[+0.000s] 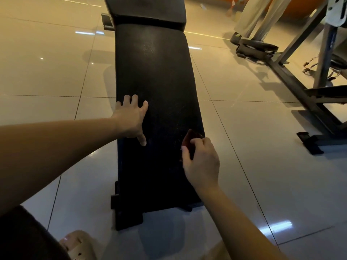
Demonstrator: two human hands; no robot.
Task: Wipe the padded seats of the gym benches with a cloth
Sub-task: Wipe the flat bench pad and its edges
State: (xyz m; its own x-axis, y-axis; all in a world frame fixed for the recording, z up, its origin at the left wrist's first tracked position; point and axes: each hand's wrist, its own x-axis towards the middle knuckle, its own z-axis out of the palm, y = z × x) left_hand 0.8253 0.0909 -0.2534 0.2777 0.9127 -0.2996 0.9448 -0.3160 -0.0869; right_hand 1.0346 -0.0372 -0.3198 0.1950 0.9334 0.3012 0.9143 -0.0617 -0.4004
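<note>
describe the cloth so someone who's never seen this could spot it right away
Find the long black padded bench running up the middle of the view. At its right edge, near the close end, the right hand grips a dark red cloth. It is the only reddish thing on the black pad.

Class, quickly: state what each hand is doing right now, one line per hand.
Left hand: open, fingers spread, resting on the bench pad.
Right hand: closed, gripping the dark red cloth.

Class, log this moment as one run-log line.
left hand: rests flat, fingers spread, on bench pad | right hand: grips dark red cloth at pad's right edge
</note>
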